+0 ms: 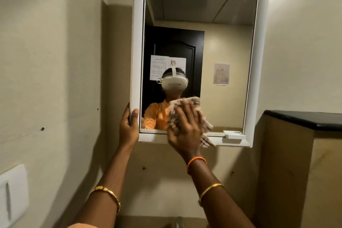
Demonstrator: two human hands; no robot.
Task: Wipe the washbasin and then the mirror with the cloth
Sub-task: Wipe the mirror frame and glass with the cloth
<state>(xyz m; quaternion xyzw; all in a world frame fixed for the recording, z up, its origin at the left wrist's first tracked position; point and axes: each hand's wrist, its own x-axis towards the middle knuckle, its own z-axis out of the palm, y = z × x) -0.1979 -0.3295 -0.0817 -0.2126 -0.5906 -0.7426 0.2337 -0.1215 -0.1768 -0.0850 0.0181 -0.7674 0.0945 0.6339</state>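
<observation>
White plastic framing surrounds the mirror [199, 42], which is fixed to a cream wall [55, 61] and is seen from the head camera, tilted slightly. The lower left corner of the frame is gripped by the left hand [129, 127], with the thumb laid on the front face and the fingers wrapped behind the edge. A crumpled, pale patterned cloth [194, 114] is pressed against the lower part of the glass by the right hand [185, 129], whose fingers are spread flat over it; part of the cloth hangs below the bottom rail of the frame. An orange thread band [196, 161] and a gold bangle [211, 189] are worn on the right forearm, and a gold bracelet [109, 194] on the left. A dark door with paper notices is reflected in the glass. A black-topped ledge [305, 119] is seen to the right of the mirror. The washbasin cannot be made out clearly at the bottom edge of the view.
</observation>
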